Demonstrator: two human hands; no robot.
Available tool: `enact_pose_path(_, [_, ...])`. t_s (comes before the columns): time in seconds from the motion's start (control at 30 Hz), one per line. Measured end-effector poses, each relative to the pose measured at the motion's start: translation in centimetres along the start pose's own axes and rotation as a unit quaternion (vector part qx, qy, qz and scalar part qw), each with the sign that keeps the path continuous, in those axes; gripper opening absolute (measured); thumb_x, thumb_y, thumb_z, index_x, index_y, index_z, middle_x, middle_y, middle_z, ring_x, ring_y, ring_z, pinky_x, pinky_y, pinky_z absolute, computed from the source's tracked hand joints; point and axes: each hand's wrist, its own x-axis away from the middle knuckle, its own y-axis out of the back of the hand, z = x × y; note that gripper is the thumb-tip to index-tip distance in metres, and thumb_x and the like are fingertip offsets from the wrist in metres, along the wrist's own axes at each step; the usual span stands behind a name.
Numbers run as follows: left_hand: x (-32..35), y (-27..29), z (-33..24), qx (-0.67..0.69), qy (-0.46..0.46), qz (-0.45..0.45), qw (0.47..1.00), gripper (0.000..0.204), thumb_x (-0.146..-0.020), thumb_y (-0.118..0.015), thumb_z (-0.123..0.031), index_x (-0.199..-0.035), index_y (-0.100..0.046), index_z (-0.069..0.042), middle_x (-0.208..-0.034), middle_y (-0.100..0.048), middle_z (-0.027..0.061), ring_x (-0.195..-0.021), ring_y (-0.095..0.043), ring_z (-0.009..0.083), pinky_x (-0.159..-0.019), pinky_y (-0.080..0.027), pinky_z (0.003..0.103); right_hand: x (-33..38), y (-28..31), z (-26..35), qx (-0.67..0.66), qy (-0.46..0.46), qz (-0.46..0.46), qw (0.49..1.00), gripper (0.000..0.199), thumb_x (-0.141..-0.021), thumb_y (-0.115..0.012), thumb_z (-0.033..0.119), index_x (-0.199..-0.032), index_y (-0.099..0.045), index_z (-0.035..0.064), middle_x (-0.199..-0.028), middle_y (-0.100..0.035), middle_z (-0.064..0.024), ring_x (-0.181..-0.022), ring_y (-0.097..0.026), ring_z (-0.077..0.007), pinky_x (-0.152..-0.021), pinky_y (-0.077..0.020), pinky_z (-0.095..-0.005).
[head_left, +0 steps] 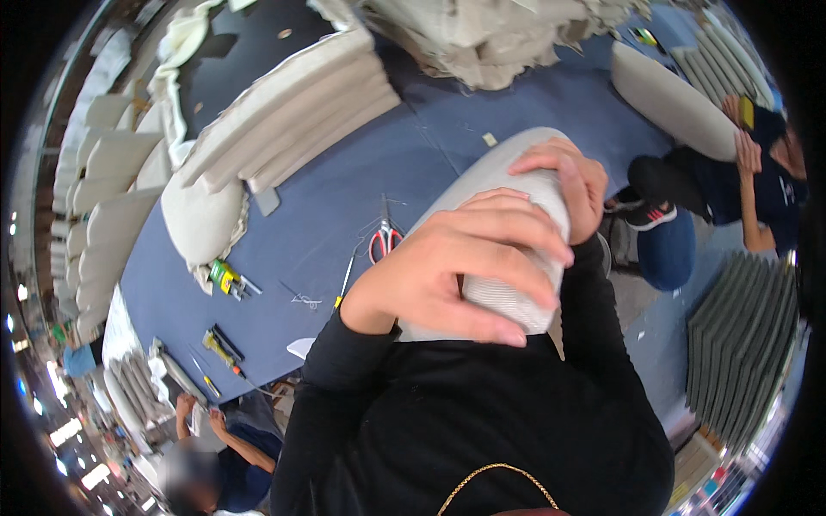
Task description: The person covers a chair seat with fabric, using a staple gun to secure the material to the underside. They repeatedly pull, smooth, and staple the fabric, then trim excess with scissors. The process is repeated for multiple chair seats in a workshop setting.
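A light grey, fabric-covered cushion [508, 158] stands tilted against my body, over the near edge of the blue table. My left hand [469, 262] lies across its ribbed side, fingers stretched over the cloth and thumb lower down, gripping it. Higher up, my right hand [570, 182] curls its fingers over the cushion's upper right edge. Just left of the cushion lie red-handled scissors [385, 241]. A thin tool with a yellow end [338, 301] rests near my left wrist. The cushion's underside is hidden.
Stacked beige cushions [301, 107] and bunched fabric [499, 39] cover the table's far side. A stapler-like tool [224, 348] and a green-yellow box [227, 279] lie left. Co-workers sit at right [761, 181] and lower left [228, 464]. Grey panels [740, 344] are stacked right.
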Motion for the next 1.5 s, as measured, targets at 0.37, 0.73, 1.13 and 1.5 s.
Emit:
enact_pose_path(0.37, [27.1,2.5,9.8,-0.364,0.704,-0.014,0.61,0.063,-0.093,-0.08,-0.035,-0.152,-0.063,-0.019,-0.135,-0.076,0.0168,-0.128,-0.07,0.0413,-0.107,-0.056,0.051,8.2,18.3,-11.0,-0.031,-0.108,0.084,0.99,0.037,-0.1,-0.076,0.011,-0.131,-0.062,-0.0022,-0.133,-0.068,-0.0183,-0.13,-0.063,-0.0292,-0.114,-0.0494,-0.045])
enact_pose_path(0.73, [14.0,4.3,-2.8,-0.221,0.184,-0.176,0.941,0.074,-0.079,-0.09,-0.026,-0.147,-0.068,-0.008,-0.143,-0.073,0.0151,-0.13,-0.071,0.0371,-0.111,-0.054,0.044,11.8,17.3,-19.3,-0.529,-0.224,-0.117,0.81,0.052,-0.109,-0.062,0.04,-0.153,-0.056,0.0131,-0.151,-0.06,-0.0161,-0.143,-0.054,-0.0304,-0.121,-0.0432,-0.0544])
enact_pose_path(1.13, [4.1,-0.6,-2.5,-0.334,0.332,-0.292,0.832,0.086,-0.08,-0.094,-0.034,-0.154,-0.055,-0.011,-0.135,-0.074,0.0206,-0.125,-0.072,0.0424,-0.104,-0.057,0.046,6.9,-2.5,2.9,-0.093,-0.174,-0.118,0.973,0.021,-0.105,-0.067,0.012,-0.12,-0.073,-0.0015,-0.111,-0.073,-0.0101,-0.108,-0.067,-0.0194,-0.095,-0.0506,-0.0325])
enact_pose_path(1.5, [3.7,-1.7,-2.4,-0.274,0.311,-0.354,0.838,0.085,-0.083,-0.091,-0.029,-0.155,-0.052,-0.005,-0.14,-0.07,0.0238,-0.13,-0.069,0.0427,-0.108,-0.054,0.046,2.4,-5.9,4.7,-0.024,-0.051,-0.087,0.995,0.056,-0.09,-0.087,0.01,-0.14,-0.067,-0.0027,-0.153,-0.057,-0.0175,-0.14,-0.056,-0.0292,-0.118,-0.0429,-0.0404])
